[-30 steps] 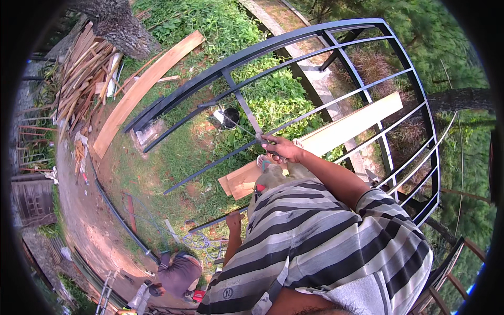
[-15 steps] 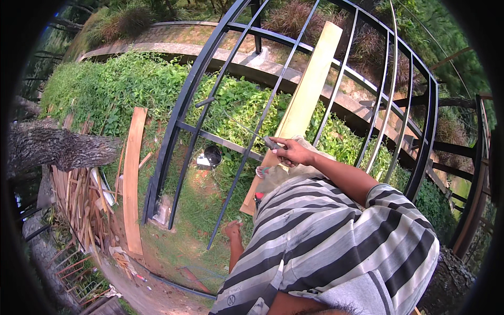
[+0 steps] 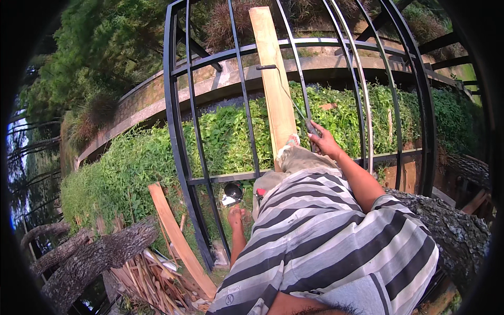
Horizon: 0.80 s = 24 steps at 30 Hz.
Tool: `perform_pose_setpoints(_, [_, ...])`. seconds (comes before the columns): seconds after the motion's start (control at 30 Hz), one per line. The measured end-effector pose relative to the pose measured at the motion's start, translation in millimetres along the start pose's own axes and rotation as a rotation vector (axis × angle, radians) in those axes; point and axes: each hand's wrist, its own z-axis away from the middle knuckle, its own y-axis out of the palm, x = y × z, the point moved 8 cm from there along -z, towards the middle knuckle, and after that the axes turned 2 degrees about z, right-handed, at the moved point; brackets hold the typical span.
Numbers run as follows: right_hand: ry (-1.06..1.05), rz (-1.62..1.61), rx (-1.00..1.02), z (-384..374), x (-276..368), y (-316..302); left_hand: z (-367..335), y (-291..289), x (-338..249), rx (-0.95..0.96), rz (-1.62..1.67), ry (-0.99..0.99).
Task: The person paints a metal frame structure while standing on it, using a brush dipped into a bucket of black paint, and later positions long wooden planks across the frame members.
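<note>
Right hand (image 3: 326, 143), right of centre: fingers curled round the grip of a roller-type tool (image 3: 311, 129); its thin rod runs up-left to a dark head (image 3: 266, 67) that overlaps the plank (image 3: 279, 107) in view, contact can't be told. Left hand (image 3: 237, 214), lower centre: half open, fingers loose, nothing visible in it, near a dark bucket (image 3: 233, 191).

Metal frame (image 3: 174, 115) fills upper centre to right. Progress, my read: outer beams and long bars are in place, most look dark-finished. One bar (image 3: 364, 94) right of centre looks paler; bare or just sunlit, can't tell, so amount left is unclear. Plank lies along the bars, foot (image 3: 292, 140) at its near end; second board (image 3: 181, 239) lower left, off the frame
</note>
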Motion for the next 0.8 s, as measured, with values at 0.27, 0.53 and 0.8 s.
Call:
perform_pose_setpoints(0.27, [0.050, -0.123, -0.234, 25, -47, -77, -71, 83, -130, 0.180, -0.169, 0.027])
perform_pose_setpoints(0.53, [0.104, -0.332, -0.359, 56, -104, -93, -103, 180, -236, 0.390, -0.548, 0.166])
perform_pose_setpoints(0.8, [0.173, -0.524, -0.475, 56, -102, -95, -132, 246, -311, 0.481, -0.689, 0.191])
